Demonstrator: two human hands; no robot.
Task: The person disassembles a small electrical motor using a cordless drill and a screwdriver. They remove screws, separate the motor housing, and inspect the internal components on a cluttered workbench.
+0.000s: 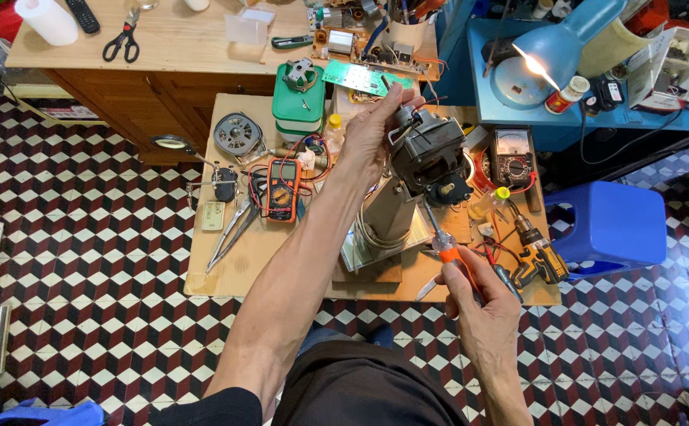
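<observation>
Left hand (377, 126) closed round top of grey fan motor (427, 162), held up over middle of low wooden table (226, 272), tilted. Right hand (470, 288) fisted on orange-handled screwdriver (448, 251), tip near motor's underside, nr front edge. Best to keep blade in line w/ screw, grip motor firm, mind loose wires. Orange multimeter (283, 189) toward left edge.

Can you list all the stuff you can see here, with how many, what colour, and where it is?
motor: 1, grey, held up over the low table
screwdriver: 1, orange handle, in right hand
multimeter: 1, orange, low table
analog meter: 1, black, table right
drill: 1, yellow-black, table's right edge
green box: 1, table's far end
scissors: 1, black, wooden desk
lamp: 1, blue, lit, blue desk
stool: 1, blue, floor right
left hand: grips motor
right hand: grips screwdriver
</observation>
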